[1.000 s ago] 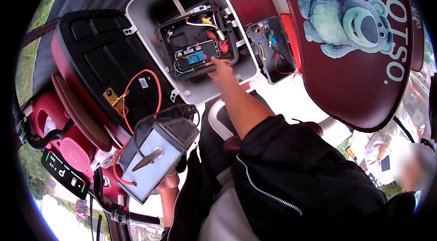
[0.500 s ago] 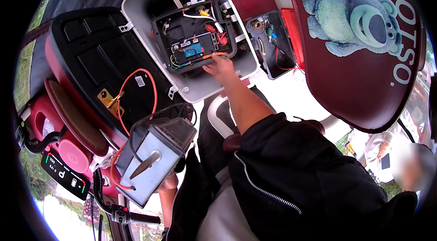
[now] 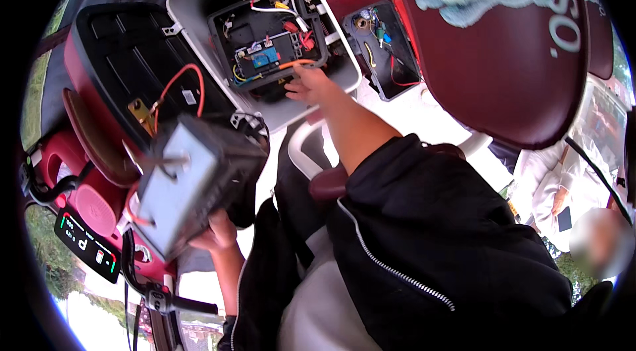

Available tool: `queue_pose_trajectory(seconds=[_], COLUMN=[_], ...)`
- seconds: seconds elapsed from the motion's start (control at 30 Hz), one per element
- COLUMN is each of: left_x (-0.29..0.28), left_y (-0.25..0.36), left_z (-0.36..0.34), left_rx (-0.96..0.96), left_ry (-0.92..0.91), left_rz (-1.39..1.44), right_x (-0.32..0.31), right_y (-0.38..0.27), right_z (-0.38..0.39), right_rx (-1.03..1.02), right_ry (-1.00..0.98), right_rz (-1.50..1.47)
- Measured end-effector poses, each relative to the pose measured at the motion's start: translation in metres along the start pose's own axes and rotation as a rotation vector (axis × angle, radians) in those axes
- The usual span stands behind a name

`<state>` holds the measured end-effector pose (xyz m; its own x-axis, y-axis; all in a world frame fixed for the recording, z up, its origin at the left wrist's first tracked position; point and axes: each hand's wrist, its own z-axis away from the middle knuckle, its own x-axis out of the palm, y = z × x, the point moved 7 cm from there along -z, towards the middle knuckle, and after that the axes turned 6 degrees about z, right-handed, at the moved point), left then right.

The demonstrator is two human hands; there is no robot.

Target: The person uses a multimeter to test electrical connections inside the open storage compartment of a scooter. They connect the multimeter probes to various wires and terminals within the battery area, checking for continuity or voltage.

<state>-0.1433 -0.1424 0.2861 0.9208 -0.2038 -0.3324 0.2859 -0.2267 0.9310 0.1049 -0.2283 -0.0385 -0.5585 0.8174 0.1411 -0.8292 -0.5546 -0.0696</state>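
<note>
My left hand (image 3: 218,232) grips the lower side of a box-shaped device with a silvery metal face (image 3: 173,195) and a black body. A flat metal lever (image 3: 162,161) juts from that face, and a red-orange cable (image 3: 187,71) loops up behind the device. With fingertips closed on a short orange cable (image 3: 295,64), my right hand (image 3: 311,84) is at the near edge of an open black case (image 3: 222,36). Inside it lie a blue module (image 3: 266,57), red connectors (image 3: 305,39) and several loose wires. My thumb is partly hidden.
The case sits in a white-rimmed compartment (image 3: 348,76) with its black lid (image 3: 122,53) swung left. A black cover with wires (image 3: 381,53) rests at its right. A maroon seat (image 3: 490,86), handlebar (image 3: 192,304) and display (image 3: 86,245) surround me. A person in white (image 3: 546,182) is at right.
My left hand has raised and turned the metal-faced device, so its black side shows more and my fingers come into view. My right hand stays at the orange cable while the view shifts slightly.
</note>
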Motion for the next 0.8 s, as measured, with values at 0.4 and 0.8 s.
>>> queue_pose_trajectory(seconds=[0.4,0.8], left_x=[0.050,0.155], left_y=[0.051,-0.027], left_z=[-0.042,0.032], left_rx=[-0.182,-0.669], left_ry=[0.110,-0.048], left_rz=[0.014,1.522], right_x=[0.057,0.034], right_y=[-0.177,-0.086], right_z=[0.246,0.248], right_rx=[-0.817,-0.325], right_ry=[-0.171,-0.520], right_rz=[0.931,0.749])
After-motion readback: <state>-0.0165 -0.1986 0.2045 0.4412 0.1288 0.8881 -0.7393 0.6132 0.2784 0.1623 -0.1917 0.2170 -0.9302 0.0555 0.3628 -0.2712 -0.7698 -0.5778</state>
